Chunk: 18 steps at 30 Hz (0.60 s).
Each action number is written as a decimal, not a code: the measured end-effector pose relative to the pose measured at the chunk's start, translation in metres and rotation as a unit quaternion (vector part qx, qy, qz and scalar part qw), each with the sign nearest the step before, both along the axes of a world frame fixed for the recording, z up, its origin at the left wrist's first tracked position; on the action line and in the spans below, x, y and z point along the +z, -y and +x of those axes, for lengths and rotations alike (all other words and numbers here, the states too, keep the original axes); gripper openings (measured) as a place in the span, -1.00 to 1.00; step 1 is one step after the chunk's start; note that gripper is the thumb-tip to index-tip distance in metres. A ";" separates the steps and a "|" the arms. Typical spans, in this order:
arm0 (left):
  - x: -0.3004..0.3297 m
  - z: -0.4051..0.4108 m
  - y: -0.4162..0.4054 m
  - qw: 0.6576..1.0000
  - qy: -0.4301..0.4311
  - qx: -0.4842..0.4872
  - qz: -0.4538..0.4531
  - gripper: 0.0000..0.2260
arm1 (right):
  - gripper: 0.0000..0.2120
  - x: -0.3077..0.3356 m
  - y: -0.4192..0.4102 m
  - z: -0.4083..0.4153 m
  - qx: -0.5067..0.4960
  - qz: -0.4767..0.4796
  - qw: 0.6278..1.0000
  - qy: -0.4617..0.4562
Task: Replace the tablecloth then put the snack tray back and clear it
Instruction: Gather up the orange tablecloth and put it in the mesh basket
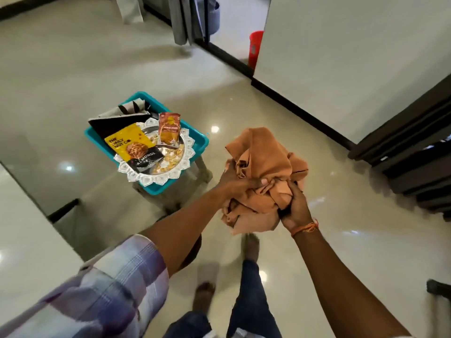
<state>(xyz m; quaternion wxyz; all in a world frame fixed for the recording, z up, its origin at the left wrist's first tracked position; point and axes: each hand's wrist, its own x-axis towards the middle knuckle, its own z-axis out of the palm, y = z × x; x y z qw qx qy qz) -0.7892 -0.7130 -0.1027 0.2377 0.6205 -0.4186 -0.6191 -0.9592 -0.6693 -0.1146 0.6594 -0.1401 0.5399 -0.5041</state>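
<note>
A crumpled orange-brown tablecloth (262, 167) is bunched in front of me, above the floor. My left hand (235, 182) grips its left side and my right hand (296, 207) grips its lower right; both are closed on the fabric. To the left, a silver snack tray (188, 152) with a scalloped rim rests on a teal basket (201, 142) atop a low stool. On the tray lie a yellow almond packet (131, 145), an orange snack packet (169, 129) and loose nuts. A folded grey-and-black cloth (117, 118) lies in the basket behind the tray.
Glossy tiled floor (268, 111) all around. A white table edge (29, 223) lies at the left. A white wall with dark skirting (341, 57) runs on the right, dark wooden furniture (415, 152) beside it. A red bucket (255, 48) stands behind the wall corner. My feet are below.
</note>
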 end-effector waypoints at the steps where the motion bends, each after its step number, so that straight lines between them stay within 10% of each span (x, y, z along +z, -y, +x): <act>1: -0.010 -0.007 0.022 1.000 0.006 -0.006 0.001 0.12 | -0.71 -0.014 0.022 -0.009 -0.002 0.006 1.000 0.005; 18: -0.313 -0.065 0.189 0.980 0.071 0.081 0.167 0.27 | -0.60 -0.319 0.213 -0.069 0.074 0.218 0.972 -0.049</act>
